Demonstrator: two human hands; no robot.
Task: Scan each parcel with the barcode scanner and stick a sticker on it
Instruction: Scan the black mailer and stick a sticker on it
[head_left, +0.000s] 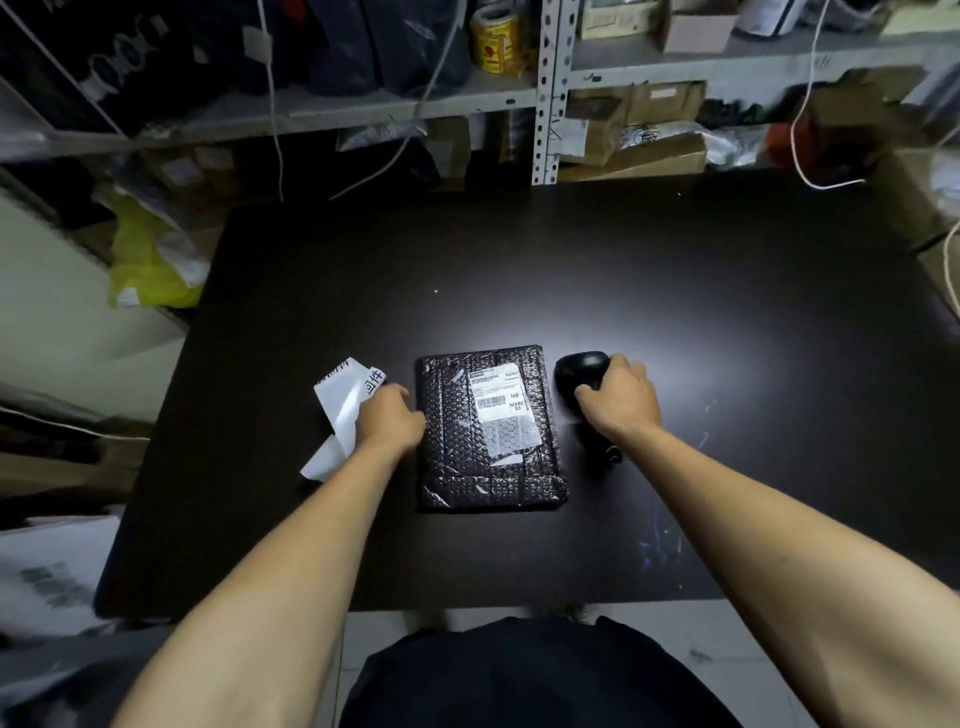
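Head view: black bubble-wrap parcel (491, 428) lies flat mid-table (675, 291), label up. At its 9 o'clock the left hand (387, 418) grips a white sticker strip (340, 410), knuckles touching the parcel's edge. At its 3 o'clock the right hand (621, 397) curls round the black barcode scanner (581, 370).

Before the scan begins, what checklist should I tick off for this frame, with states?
1. Black bubble-wrap parcel flat on dark table: ok.
2. White barcode label facing up, uncovered: ok.
3. Right hand gripping black barcode scanner: ok.
4. Scanner aimed at label: not ok, beside the parcel.
5. Left hand holding white sticker strip: ok.
6. Sticker already on parcel: cannot tell.
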